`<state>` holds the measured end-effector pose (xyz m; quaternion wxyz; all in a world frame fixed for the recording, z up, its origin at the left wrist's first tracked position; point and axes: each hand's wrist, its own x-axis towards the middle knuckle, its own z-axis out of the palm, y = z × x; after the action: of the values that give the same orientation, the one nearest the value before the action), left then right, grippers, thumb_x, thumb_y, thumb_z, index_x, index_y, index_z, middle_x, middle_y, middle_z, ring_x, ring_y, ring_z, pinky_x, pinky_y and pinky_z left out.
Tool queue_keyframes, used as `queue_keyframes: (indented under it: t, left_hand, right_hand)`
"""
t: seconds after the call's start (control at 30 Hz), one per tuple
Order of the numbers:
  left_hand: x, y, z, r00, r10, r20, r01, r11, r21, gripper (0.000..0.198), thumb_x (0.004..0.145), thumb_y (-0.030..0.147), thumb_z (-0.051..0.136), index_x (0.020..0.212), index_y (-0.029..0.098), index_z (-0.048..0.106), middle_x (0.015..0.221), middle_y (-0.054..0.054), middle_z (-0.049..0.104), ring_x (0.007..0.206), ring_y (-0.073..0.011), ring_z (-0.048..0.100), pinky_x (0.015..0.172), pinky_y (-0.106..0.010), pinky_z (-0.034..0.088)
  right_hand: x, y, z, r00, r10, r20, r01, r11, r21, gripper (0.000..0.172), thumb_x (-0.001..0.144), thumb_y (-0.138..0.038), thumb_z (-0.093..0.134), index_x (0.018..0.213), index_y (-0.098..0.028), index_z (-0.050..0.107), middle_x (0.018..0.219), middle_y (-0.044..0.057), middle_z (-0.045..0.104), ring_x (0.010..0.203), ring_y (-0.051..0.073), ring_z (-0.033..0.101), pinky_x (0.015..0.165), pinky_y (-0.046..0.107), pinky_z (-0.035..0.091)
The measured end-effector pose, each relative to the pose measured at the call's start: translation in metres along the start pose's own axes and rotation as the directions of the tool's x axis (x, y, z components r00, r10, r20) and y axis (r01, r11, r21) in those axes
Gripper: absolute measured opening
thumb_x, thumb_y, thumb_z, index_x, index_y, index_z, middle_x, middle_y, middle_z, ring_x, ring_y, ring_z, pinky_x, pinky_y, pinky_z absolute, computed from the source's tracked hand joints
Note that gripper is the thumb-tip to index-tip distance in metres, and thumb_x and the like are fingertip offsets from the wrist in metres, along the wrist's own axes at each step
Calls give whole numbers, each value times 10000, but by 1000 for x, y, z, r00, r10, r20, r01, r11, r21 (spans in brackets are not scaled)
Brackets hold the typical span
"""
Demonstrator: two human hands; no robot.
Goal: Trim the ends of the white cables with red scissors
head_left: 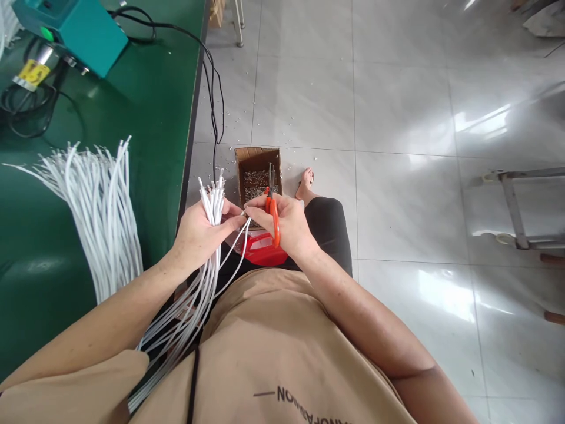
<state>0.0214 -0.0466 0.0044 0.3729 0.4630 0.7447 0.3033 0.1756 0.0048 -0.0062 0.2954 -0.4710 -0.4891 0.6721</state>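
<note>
My left hand [200, 232] is closed around a bundle of white cables [213, 203], whose cut ends stick up above the thumb. Their long lengths hang down across my lap. In my right hand [285, 221] sits a pair of scissors [274, 221] with orange handles, blades pointing away from me. The fingertips of both hands meet at the end of one or two thin white cables [243, 244] drawn out from the bundle; the exact pinch is partly hidden. A cardboard box [258, 154] with small clippings inside stands on the floor just beyond the hands.
On the green table [163, 112] at left lie a larger bunch of white cables [99, 218] and a teal machine [73, 35] with black cords [212, 76]. Something red [265, 252] is below my hands. A metal frame [514, 206] stands at right on the tiled floor.
</note>
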Motion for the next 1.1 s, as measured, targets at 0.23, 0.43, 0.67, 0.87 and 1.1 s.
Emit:
queue_keyframes:
  t: [0.23, 0.43, 0.67, 0.87, 1.1]
  left_hand:
    - [0, -1, 1, 999, -36, 20, 37, 999, -38, 184, 695, 359, 716, 763, 198, 656, 819, -25, 697, 761, -188, 609, 718, -288, 452]
    - [2, -4, 4, 995, -55, 80, 78, 945, -318, 237, 696, 284, 691, 648, 213, 470, 759, 0, 666, 736, -179, 611, 762, -314, 478]
    - [-7, 6, 3, 999, 18, 42, -15, 998, -68, 213, 728, 266, 661, 616, 216, 486, 812, -6, 687, 807, -198, 613, 816, -326, 455]
    - [6, -6, 3, 967, -79, 241, 200, 822, -533, 280, 732, 248, 668, 681, 217, 395, 677, 24, 577, 691, -132, 577, 700, -278, 443]
    - [8, -6, 2, 950, -104, 293, 257, 794, -551, 329, 713, 292, 699, 667, 211, 384, 639, 30, 529, 604, -108, 504, 604, -258, 389]
  right_hand:
    - [-1, 11, 9, 990, 140, -22, -130, 959, 253, 95, 672, -243, 681, 708, -156, 673, 624, -31, 593, 555, 73, 487, 556, 217, 403]
    - [-2, 17, 19, 980, 192, 52, -192, 846, 498, 151, 642, -247, 702, 597, -168, 581, 589, -33, 527, 559, 78, 451, 554, 225, 387]
    - [1, 29, 29, 945, 324, -46, -245, 794, 557, 219, 620, -314, 757, 648, -177, 588, 532, -42, 481, 515, 87, 414, 503, 242, 339]
    - [1, 22, 18, 978, 159, -133, -101, 927, 360, 164, 714, -311, 703, 671, -169, 632, 614, -35, 542, 566, 71, 432, 582, 222, 390]
    - [-1, 7, 14, 993, 4, 116, -51, 914, 402, 181, 801, -346, 625, 781, -168, 653, 632, -15, 593, 616, 100, 556, 719, 272, 496]
